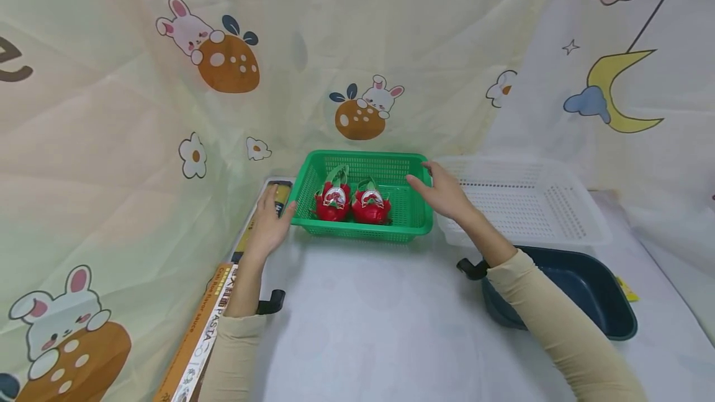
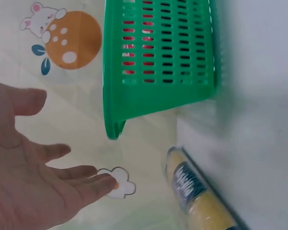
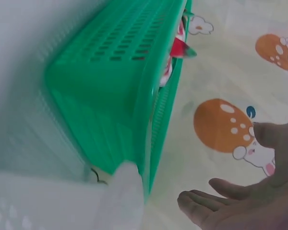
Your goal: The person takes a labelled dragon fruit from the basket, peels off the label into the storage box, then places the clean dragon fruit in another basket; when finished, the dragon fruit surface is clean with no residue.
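Note:
A green plastic basket (image 1: pixel 363 228) stands at the back of the white table, holding two red dragon fruits (image 1: pixel 333 203) with paper labels. My left hand (image 1: pixel 268 225) is beside the basket's left end, its fingers spread; the left wrist view shows a gap between the palm and the green rim. At the other end my right hand (image 1: pixel 444 194) hovers near the right rim with fingers extended, and in the right wrist view [nothing lies in the palm] it holds nothing.
A white mesh basket (image 1: pixel 581 216) sits to the right, with a dark blue basin (image 1: pixel 625 321) in front. Along the left edge lie a pasta bag (image 2: pixel 201 206) and a long orange-and-white box (image 1: pixel 195 340). A printed curtain (image 1: pixel 301 110) hangs behind.

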Available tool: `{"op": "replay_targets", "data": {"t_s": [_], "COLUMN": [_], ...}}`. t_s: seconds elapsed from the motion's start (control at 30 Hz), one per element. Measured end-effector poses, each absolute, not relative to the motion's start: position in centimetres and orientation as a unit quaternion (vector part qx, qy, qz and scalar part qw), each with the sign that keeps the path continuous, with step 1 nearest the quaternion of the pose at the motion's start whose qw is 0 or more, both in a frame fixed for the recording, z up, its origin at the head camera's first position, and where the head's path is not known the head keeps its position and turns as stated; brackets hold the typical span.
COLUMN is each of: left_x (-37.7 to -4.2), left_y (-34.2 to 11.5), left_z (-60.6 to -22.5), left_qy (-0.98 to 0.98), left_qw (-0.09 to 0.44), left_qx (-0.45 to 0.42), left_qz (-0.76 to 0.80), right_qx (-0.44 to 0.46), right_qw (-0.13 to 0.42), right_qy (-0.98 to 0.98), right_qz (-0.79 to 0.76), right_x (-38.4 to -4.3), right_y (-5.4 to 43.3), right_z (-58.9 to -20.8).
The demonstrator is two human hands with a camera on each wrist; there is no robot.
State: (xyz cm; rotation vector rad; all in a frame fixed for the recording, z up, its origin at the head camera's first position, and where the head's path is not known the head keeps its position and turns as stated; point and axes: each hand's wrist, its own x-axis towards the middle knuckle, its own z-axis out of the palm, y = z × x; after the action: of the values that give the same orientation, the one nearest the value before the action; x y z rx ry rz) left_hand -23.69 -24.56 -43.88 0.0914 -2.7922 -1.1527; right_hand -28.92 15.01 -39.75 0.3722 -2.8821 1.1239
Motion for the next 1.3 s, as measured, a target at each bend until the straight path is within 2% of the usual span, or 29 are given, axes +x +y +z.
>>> {"op": "replay_targets", "data": {"t_s": [0.37, 0.63, 0.97, 1.13, 1.3], "left_x": [-23.3, -23.3, -23.8, -23.8, -23.8], "left_y": [-23.7, -23.4, -22.9, -22.9, -22.9], "left_z": [-44.4, -45.1, -46.4, -46.8, -47.0], "left_qy": [-0.786, -0.645, -0.559, -0.528, -0.487], "left_qw": [0.136, 0.079, 0.087, 0.102, 0.104], "left_qx": [0.12, 0.146, 0.153, 0.163, 0.169], "left_qz": [-0.591, -0.746, -0.81, -0.827, -0.85], "right_qx": [0.071, 0.048, -0.027, -0.026, -0.034], "right_qw": [-0.002, -0.062, -0.132, -0.137, -0.116], "right_qy": [-0.883, -0.882, -0.854, -0.831, -0.854], "right_qz": [0.465, 0.465, 0.503, 0.538, 0.506], "right_x": [-30.5, -31.5, -32.4, -32.7, -32.5], "right_y": [12.4, 10.6, 9.2, 8.3, 7.7], "right_z": [-41.1, -42.0, -43.7, -44.5, -45.1]}}
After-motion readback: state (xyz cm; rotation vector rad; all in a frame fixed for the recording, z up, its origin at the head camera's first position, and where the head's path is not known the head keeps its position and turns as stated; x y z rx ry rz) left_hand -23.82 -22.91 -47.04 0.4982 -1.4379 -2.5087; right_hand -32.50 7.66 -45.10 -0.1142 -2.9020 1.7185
